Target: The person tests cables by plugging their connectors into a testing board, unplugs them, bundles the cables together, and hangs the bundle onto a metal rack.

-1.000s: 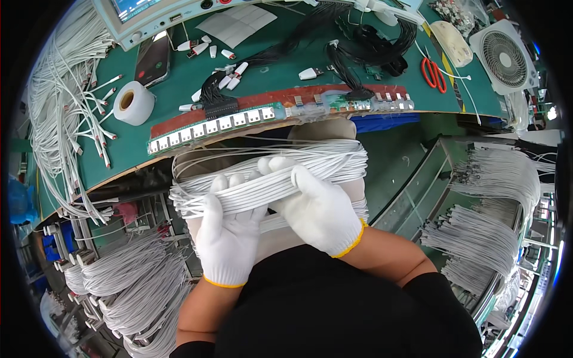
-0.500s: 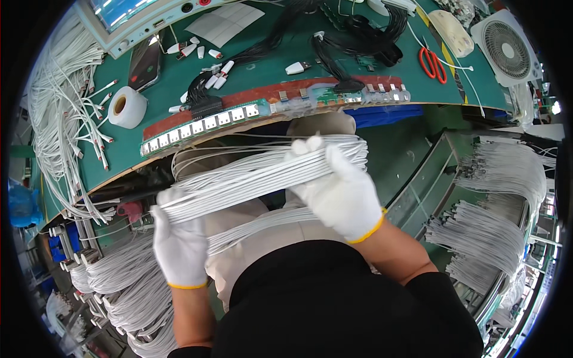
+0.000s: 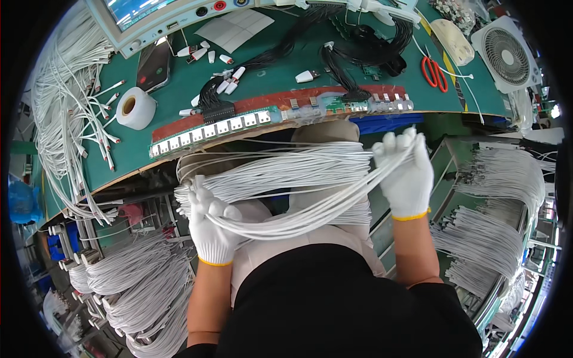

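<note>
A bundle of white cables [image 3: 310, 218] sags between my two hands, in front of my lap. My left hand [image 3: 213, 224], in a white knit glove with a yellow cuff, is closed round one end of it. At the other end my right hand [image 3: 407, 173], gloved alike, grips the cables with its fingers curled and raised. A larger bundle of white cables [image 3: 286, 167] lies across my thighs behind the held ones, its left ends close to my left hand. More cables [image 3: 352, 215] show beneath the held bundle on my lap.
A green bench [image 3: 250, 83] carries a long connector test board [image 3: 209, 132] along its near edge. On it are a tape roll [image 3: 136, 108], a phone [image 3: 153, 67], red scissors [image 3: 434, 74], a fan [image 3: 507, 55] and cables [image 3: 59, 119]. Cable racks [image 3: 140, 280] flank me left and right [image 3: 489, 232].
My right hand has moved right, drawing a smaller bundle of cables away from the larger one. My left hand has shifted right, and the larger bundle now rests on my thighs.
</note>
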### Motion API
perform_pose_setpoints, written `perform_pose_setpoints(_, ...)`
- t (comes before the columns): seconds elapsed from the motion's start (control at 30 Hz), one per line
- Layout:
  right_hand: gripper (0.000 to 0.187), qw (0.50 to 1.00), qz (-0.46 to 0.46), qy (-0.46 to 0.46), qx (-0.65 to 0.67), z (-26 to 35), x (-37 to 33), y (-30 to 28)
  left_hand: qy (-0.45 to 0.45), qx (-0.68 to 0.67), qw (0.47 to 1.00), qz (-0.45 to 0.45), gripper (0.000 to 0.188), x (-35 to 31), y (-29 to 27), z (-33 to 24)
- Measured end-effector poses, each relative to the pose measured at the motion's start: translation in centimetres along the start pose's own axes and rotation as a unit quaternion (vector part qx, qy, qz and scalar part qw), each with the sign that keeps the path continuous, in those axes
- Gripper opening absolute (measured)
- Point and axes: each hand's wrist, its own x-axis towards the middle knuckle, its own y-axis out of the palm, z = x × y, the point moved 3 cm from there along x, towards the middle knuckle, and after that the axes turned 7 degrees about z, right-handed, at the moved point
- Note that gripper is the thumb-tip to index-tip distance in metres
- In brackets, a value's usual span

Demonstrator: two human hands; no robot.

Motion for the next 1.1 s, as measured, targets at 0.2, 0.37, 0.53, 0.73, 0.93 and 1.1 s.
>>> perform_pose_setpoints(0.2,0.015,0.996,0.051,-0.042,-0.066,3.3,-0.3,0.8,0.073,0.196,0.975,-0.074,0.027,0.9,1.7,-5.9)
perform_pose_setpoints(0.37,0.015,0.995,0.053,-0.044,-0.069,4.3,0.2,-3.0,0.196,0.230,0.877,-0.373,0.028,-3.4,-1.3,-15.3)
perform_pose_setpoints(0.53,0.020,0.998,0.020,-0.045,-0.048,5.9,0.3,-8.7,0.262,0.286,0.816,-0.429,0.037,-8.6,-3.6,-23.4)
perform_pose_setpoints(0.73,0.027,0.989,-0.032,-0.130,-0.060,10.6,0.3,-15.2,0.326,0.302,0.760,-0.474,0.041,-17.3,-8.5,-33.8)
perform_pose_setpoints(0.93,0.026,0.986,-0.091,-0.122,-0.069,14.5,0.2,-14.7,0.377,0.079,0.826,-0.413,0.037,-22.3,-8.8,-37.1)
perform_pose_setpoints(1.1,0.025,0.807,-0.081,-0.031,-0.584,16.4,-0.7,-6.2,0.019,0.660,0.625,-0.417,0.024,-6.9,7.4,-16.1)
